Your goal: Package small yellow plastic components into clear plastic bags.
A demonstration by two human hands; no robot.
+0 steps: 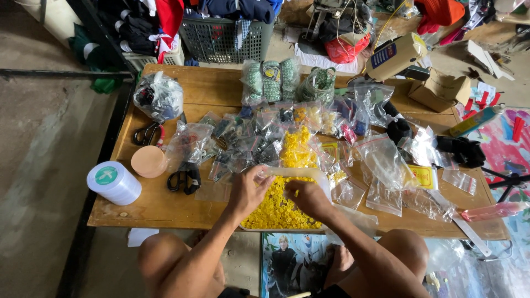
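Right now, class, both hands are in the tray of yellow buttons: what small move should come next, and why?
Probably pinch up a few yellow buttons. Both the left hand and the right hand already rest on the pile in the white tray, and a bag of yellow buttons lies just beyond the tray, among other small clear bags.

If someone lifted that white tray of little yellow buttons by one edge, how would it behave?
The yellow buttons lie loose in a heap, so they would probably slide and spill. The white tray looks shallow and thin, so it may flex. The pieces are small, so it is probably light.
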